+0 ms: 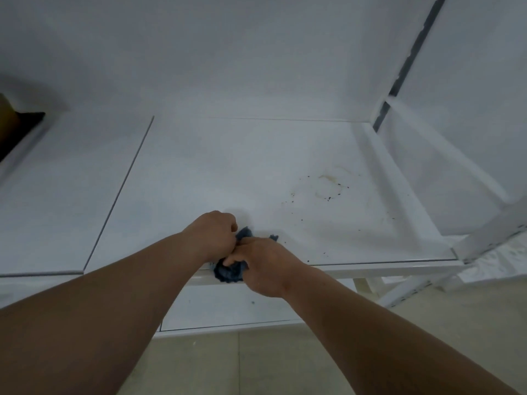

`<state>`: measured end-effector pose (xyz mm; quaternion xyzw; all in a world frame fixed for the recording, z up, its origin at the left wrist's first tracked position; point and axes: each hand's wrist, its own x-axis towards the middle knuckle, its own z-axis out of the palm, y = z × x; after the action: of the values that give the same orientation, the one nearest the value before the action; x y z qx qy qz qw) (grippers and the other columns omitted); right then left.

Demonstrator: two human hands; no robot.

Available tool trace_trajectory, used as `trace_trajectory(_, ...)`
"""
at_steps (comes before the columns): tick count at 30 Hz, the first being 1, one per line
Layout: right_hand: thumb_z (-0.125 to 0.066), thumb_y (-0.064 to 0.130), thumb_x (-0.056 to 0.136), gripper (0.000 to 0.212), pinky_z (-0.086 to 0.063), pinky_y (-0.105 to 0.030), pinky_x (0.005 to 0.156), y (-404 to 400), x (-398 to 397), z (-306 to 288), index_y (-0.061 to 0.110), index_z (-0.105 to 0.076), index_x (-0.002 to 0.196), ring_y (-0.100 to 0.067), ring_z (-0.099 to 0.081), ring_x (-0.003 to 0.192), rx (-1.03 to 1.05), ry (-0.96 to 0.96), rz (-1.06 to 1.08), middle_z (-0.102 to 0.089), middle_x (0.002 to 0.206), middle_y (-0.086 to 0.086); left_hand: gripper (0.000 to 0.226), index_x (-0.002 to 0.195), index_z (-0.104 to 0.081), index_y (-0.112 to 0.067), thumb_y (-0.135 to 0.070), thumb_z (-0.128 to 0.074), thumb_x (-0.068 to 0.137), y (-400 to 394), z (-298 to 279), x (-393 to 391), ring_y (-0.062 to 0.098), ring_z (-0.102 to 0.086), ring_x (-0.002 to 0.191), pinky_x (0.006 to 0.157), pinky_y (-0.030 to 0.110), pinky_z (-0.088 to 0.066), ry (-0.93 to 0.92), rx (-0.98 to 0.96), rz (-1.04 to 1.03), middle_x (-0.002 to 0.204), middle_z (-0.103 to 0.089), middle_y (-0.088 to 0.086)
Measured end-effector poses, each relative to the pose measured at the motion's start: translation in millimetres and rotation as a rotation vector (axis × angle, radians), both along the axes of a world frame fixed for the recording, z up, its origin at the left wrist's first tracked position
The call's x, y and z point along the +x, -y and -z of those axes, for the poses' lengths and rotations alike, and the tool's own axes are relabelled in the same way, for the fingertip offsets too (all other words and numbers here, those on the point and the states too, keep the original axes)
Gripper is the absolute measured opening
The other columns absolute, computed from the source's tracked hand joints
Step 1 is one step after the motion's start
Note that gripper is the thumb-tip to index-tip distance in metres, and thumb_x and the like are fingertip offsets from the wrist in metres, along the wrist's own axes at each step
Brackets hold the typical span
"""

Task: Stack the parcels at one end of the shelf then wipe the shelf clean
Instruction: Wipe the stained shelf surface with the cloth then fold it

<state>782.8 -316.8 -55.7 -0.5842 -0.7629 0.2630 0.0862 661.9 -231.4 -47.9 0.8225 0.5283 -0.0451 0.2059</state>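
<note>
A crumpled blue cloth point(230, 271) sits at the front edge of the white shelf point(199, 172). My left hand point(214, 235) grips its upper left part with curled fingers. My right hand point(265, 265) holds the cloth from the right, fingers curled into it. A yellowish ring stain with dark specks point(328, 186) marks the shelf to the right of the hands. At the far left edge a brown and black parcel point(14, 124) is only partly in view.
A seam point(119, 192) divides the shelf into two panels. White frame posts point(484, 238) stand at the right end. A lower shelf point(228, 309) and tiled floor point(271, 363) lie below.
</note>
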Motion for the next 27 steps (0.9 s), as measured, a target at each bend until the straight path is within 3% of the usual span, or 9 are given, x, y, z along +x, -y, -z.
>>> trace_trajectory(5,-0.053,-0.005,0.082,0.039,-0.048,-0.033,0.092,15,34,-8,0.011,-0.069,0.115,-0.026,-0.057,0.109,-0.04,0.006,0.048,-0.061,0.123,-0.007,0.04,0.13,-0.053,-0.016,-0.023,-0.057,0.091,10,-1,26,0.018,-0.052,0.114,0.087,0.021,-0.039,-0.014,-0.034,0.046,0.128,-0.055,0.004)
trace_trajectory(11,-0.053,0.002,0.081,0.038,-0.05,-0.034,0.091,26,73,-23,0.021,-0.07,0.11,-0.021,-0.057,0.105,-0.097,0.176,0.107,-0.065,0.115,0.001,0.037,0.129,-0.054,-0.016,-0.028,-0.051,0.094,21,-4,45,0.02,-0.049,0.12,0.093,0.026,-0.038,-0.035,-0.021,0.054,0.132,-0.054,0.003)
trace_trajectory(16,-0.047,-0.002,0.083,0.035,-0.043,-0.025,0.079,10,97,-40,0.018,-0.069,0.102,-0.016,-0.053,0.097,-0.16,-0.024,0.332,-0.062,0.116,-0.003,0.029,0.12,-0.06,-0.015,-0.027,-0.049,0.096,27,-16,52,0.019,-0.054,0.111,0.09,0.028,-0.042,0.068,-0.049,-0.044,0.125,-0.06,0.003)
trace_trajectory(19,-0.045,-0.002,0.08,0.035,-0.052,-0.033,0.083,1,100,-48,0.021,-0.068,0.093,-0.022,-0.061,0.1,-0.137,-0.242,0.461,-0.066,0.113,-0.006,0.028,0.108,-0.064,-0.013,-0.032,-0.047,0.097,28,-23,53,0.022,-0.06,0.102,0.086,0.037,-0.05,0.42,-0.275,-0.258,0.112,-0.064,0.006)
trace_trajectory(22,-0.047,-0.003,0.083,0.033,-0.054,-0.039,0.091,-2,100,-58,0.019,-0.069,0.093,-0.023,-0.062,0.101,-0.142,-0.341,0.448,-0.067,0.108,-0.005,0.031,0.109,-0.065,-0.018,-0.043,-0.053,0.095,30,-34,51,0.018,-0.06,0.103,0.086,0.035,-0.05,0.73,-0.629,-0.392,0.11,-0.065,0.0)
trace_trajectory(24,-0.047,-0.003,0.084,0.032,-0.054,-0.035,0.089,-3,102,-63,0.017,-0.069,0.096,-0.021,-0.061,0.1,-0.116,-0.267,0.4,-0.067,0.108,-0.003,0.028,0.111,-0.065,-0.017,-0.036,-0.062,0.09,29,-39,50,0.02,-0.061,0.101,0.086,0.035,-0.051,0.757,-0.719,-0.353,0.109,-0.067,0.004)
trace_trajectory(27,-0.048,-0.001,0.085,0.03,-0.053,-0.031,0.083,-6,107,-67,0.023,-0.065,0.091,-0.02,-0.059,0.099,-0.085,-0.08,0.332,-0.065,0.108,-0.002,0.029,0.11,-0.065,-0.014,-0.005,-0.068,0.083,27,-43,49,0.021,-0.062,0.09,0.084,0.034,-0.054,0.64,-0.689,-0.273,0.104,-0.068,0.011)
